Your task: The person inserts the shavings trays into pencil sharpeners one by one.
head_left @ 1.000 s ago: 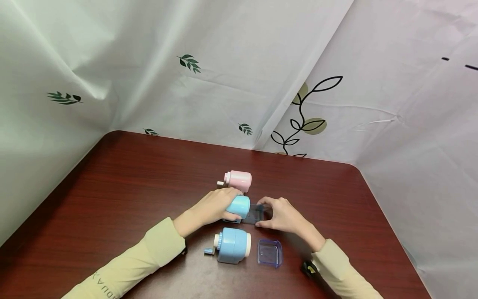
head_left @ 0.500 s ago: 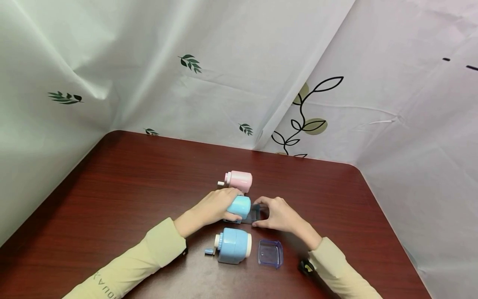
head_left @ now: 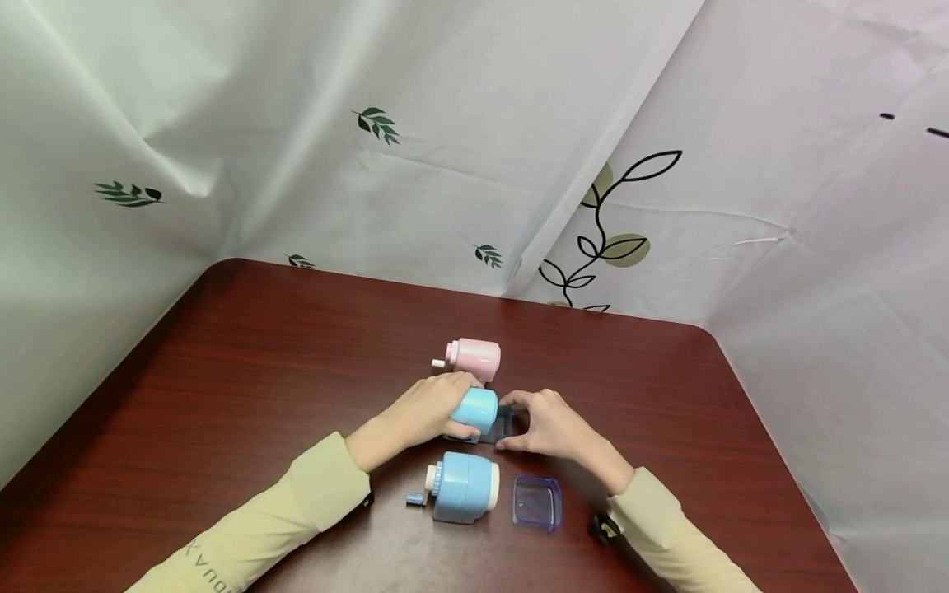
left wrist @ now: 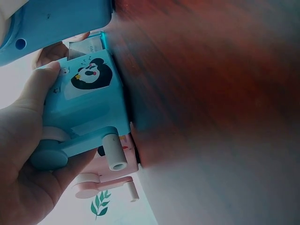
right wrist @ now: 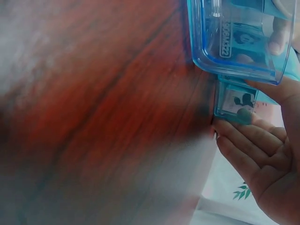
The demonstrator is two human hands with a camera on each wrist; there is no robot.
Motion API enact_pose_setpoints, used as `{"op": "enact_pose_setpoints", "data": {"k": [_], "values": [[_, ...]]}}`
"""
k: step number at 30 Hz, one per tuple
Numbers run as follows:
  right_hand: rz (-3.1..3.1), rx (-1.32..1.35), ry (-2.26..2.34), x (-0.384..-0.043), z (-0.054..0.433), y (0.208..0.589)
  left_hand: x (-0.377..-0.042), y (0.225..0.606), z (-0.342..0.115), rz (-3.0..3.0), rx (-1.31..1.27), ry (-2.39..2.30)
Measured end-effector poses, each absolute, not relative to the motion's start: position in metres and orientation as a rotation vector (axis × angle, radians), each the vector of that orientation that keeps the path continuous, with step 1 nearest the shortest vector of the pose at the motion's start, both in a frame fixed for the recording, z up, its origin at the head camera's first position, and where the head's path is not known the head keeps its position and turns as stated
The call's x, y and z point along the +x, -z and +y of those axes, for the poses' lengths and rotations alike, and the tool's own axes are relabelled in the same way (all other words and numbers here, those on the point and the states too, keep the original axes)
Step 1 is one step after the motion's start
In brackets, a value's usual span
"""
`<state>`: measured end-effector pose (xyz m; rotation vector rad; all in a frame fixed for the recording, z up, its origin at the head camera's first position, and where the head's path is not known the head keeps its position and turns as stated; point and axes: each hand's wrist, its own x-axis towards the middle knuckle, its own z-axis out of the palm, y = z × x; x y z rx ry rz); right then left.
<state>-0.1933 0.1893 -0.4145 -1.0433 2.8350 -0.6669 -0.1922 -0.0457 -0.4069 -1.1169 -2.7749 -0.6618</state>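
While the blue sharpener (head_left: 463,487) stands nearest on the tabletop (head_left: 296,354), its crank (head_left: 415,498) toward the left edge, a purple tray (head_left: 537,502) sits just beside its other end, on the right-edge side. Beyond them, between the left and right edges, is the turquoise sharpener (head_left: 477,409), a panda picture (left wrist: 91,77) on its side. The left hand (head_left: 424,408) grips it near its crank end, thumb and fingers on opposite sides. At the end facing the right edge, the right hand (head_left: 552,426) pinches a clear drawer (head_left: 499,424) between thumb and fingers; how far it reaches inside is hidden. Farther on, toward the far edge, stands the pink sharpener (head_left: 477,359). Past that edge hangs a white curtain (head_left: 296,123) printed with leaves.
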Motion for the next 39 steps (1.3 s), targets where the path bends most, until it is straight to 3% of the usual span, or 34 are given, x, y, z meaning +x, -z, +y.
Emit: {"op": "enact_pose_setpoints", "data": {"k": [39], "values": [[2.769, -0.998, 0.777, -0.194, 0.182, 0.412, -0.188, 0.408, -0.045, -2.720, -1.101, 0.649]]}}
